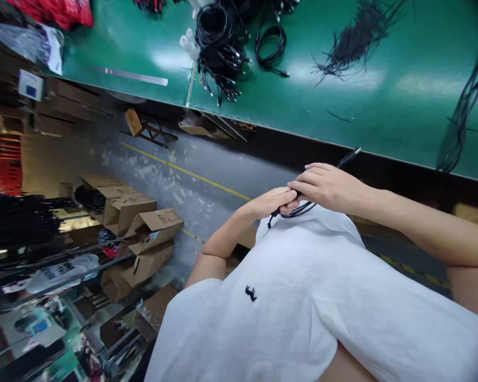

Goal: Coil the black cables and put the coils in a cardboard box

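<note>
In front of my white shirt I hold a coiled black cable [300,210] with both hands. My left hand [271,203] is closed round one side of the coil, and a short dark end pokes out below its fingers. My right hand [330,185] lies over the other side with bent fingers, its fingertips meeting those of the left. From behind the right hand a cable plug [350,156] with a metal tip points up to the table edge. Much of the coil is hidden by my fingers.
On the green table [295,101] lie a heap of black cables [223,53], a single coiled cable [271,46], a pile of thin black ties [354,40] and a flat metal strip [137,77]. Cardboard boxes [155,228] and a wooden stool [134,122] stand on the floor to the left.
</note>
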A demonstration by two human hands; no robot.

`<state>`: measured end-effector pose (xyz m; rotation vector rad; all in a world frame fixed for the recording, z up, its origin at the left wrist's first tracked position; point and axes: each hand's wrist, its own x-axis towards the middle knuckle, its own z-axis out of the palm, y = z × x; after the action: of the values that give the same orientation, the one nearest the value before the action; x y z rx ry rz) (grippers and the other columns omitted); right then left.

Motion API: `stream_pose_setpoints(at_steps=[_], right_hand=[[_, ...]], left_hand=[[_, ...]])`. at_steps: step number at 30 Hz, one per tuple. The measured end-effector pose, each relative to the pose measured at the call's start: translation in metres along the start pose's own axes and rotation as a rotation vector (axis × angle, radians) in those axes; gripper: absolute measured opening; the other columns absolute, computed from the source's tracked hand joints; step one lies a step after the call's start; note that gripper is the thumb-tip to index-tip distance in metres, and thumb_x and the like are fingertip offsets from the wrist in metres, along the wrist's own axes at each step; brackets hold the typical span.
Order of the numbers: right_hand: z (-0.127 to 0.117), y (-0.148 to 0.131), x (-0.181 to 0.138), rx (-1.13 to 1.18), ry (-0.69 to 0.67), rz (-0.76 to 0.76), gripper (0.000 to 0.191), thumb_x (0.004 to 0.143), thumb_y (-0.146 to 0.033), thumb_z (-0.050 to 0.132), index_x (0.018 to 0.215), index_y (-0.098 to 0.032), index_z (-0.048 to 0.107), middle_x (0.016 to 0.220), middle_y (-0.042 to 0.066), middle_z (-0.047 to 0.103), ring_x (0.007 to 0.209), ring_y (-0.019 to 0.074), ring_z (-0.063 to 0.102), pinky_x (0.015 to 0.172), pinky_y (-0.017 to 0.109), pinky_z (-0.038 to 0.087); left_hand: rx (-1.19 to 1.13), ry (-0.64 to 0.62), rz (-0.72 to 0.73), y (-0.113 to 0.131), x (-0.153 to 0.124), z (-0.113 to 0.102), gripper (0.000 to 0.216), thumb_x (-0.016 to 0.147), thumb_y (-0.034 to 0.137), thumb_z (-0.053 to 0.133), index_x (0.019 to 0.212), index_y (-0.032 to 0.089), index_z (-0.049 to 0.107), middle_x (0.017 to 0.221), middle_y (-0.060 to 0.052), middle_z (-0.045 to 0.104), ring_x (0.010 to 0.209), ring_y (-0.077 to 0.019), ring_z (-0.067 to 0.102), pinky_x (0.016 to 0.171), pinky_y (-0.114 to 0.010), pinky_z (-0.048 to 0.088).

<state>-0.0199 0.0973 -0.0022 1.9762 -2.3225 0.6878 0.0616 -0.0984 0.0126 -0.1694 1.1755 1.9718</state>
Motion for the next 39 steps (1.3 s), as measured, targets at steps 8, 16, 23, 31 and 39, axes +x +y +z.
stream_pose_setpoints(at_steps=[8,16,23,31,39], right_hand=[[0.005,-0.024,0.001,0.006,-0.068,-0.011,0.032,0.102,-0.024,0.037,0.104,-0.015,0.068,0.095,0.009,0.069,0.089,0.0184,0.060,0.082,0.033,0.046],[0.017,0.051,-0.016,0.408,0.037,0.279,0.034,0.100,-0.043,0.045,0.111,-0.018,0.066,0.112,0.011,0.067,0.104,0.0210,0.059,0.090,0.035,0.047],[0.071,0.234,-0.050,0.100,-0.188,1.319,0.021,0.086,-0.023,0.055,0.101,-0.012,0.065,0.111,0.017,0.063,0.096,0.0227,0.054,0.083,0.033,0.040],[0.081,0.234,-0.056,0.229,-0.309,1.213,0.015,0.085,-0.017,0.051,0.088,-0.009,0.063,0.106,0.022,0.063,0.092,0.0209,0.054,0.080,0.035,0.037],[0.054,0.064,-0.034,1.461,-0.199,0.949,0.035,0.075,-0.051,0.070,0.093,-0.021,0.066,0.078,0.003,0.065,0.069,0.0151,0.057,0.067,0.030,0.048]], left_hand=[[0.013,-0.146,0.008,-0.029,-0.011,-0.019,0.044,0.086,0.059,0.063,0.089,0.016,0.052,0.071,0.002,0.046,0.062,-0.0103,0.046,0.063,-0.026,0.041],[0.532,0.442,0.123,-0.040,-0.009,-0.006,0.024,0.093,0.043,0.050,0.091,0.019,0.055,0.075,0.001,0.053,0.068,-0.0123,0.047,0.065,-0.025,0.038],[0.049,0.745,0.160,-0.038,0.008,-0.013,0.039,0.088,0.056,0.056,0.085,0.018,0.049,0.061,0.010,0.029,0.049,-0.0047,0.023,0.047,-0.019,0.023],[-0.062,0.831,0.186,-0.014,0.035,-0.005,0.043,0.091,0.060,0.051,0.085,0.017,0.051,0.059,0.009,0.030,0.048,-0.0047,0.024,0.047,-0.019,0.024],[0.208,0.654,0.249,0.003,0.048,0.006,0.044,0.098,0.056,0.040,0.083,0.017,0.054,0.063,0.005,0.041,0.057,-0.0083,0.037,0.060,-0.024,0.037]])
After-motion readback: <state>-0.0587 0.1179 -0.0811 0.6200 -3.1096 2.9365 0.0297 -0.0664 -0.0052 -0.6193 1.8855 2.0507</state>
